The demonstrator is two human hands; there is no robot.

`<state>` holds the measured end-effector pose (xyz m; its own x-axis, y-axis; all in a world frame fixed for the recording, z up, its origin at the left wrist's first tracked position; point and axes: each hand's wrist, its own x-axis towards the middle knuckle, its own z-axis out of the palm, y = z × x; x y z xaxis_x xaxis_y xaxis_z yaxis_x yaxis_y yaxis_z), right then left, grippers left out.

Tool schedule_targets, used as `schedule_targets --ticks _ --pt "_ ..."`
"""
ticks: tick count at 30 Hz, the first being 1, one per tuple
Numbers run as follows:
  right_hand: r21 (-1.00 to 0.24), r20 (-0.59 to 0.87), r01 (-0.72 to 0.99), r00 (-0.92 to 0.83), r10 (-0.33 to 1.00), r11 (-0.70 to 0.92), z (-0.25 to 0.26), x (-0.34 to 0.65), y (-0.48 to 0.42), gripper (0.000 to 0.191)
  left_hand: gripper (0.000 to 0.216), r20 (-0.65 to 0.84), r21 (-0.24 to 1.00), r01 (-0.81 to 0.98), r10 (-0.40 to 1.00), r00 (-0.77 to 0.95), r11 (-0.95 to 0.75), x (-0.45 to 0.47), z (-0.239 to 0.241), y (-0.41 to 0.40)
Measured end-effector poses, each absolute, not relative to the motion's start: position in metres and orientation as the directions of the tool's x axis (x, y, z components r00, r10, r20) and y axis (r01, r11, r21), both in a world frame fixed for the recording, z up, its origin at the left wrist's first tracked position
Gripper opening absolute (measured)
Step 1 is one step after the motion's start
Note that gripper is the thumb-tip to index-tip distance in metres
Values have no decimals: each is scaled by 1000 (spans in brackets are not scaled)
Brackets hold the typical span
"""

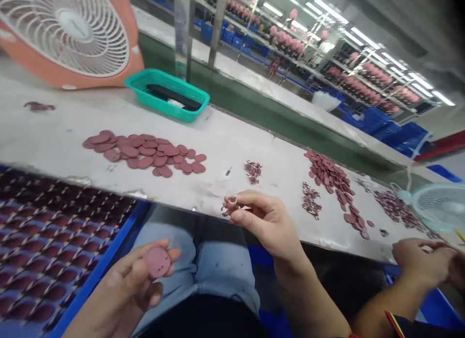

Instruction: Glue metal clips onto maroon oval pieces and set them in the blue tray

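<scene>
My left hand (127,280) is closed on a round, dusky-pink disc (158,262) with small slots or holes in its face, held above my lap. Pinched between the thumb and fingers of my right hand (267,222) is a small reddish-brown clip-like piece (229,206) with curled prongs; whether it is one piece or a few I cannot tell. Beyond that hand, a small heap of similar pronged pieces (253,171) lies on the white table (225,130). A pile of flat pink discs (145,150) spreads out to the left of the heap.
Left of my lap stands a blue crate (119,241) with rows of dark red parts. An orange fan (134,42) and a green basket (170,113) holding a black object stand at the back left. At right, a co-worker's hands (417,260) are near more discs (329,171).
</scene>
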<state>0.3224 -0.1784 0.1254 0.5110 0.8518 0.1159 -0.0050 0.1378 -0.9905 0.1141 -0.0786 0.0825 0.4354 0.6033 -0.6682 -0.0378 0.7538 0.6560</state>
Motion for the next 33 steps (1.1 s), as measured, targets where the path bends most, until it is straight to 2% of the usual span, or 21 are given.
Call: schedule_targets --ticks 4,8,11,16,23,28,33 --pt "-989 145 54 369 918 135 126 292 -175 25 54 -660 637 -27 564 496 770 118 102 -86" --pt "-926 281 329 261 924 188 128 277 -173 25 52 -590 664 -6 529 609 748 110 97 -84" --pt "-871 319 446 192 928 206 129 274 -171 22 45 -519 670 -1 469 714 743 105 89 -80" --pt "-849 318 484 150 936 211 129 273 -170 18 34 -510 645 -6 436 742 764 104 85 -78" --pt "-821 319 528 108 941 218 130 274 -167 14 31 -493 632 3 399 774 775 103 85 -77" --pt "-782 316 581 53 947 228 133 275 -165 11 34 -492 625 -3 398 774 780 103 82 -77" --pt "-794 295 566 35 955 224 135 275 -162 11 37 -523 617 4 406 750 787 104 83 -77"
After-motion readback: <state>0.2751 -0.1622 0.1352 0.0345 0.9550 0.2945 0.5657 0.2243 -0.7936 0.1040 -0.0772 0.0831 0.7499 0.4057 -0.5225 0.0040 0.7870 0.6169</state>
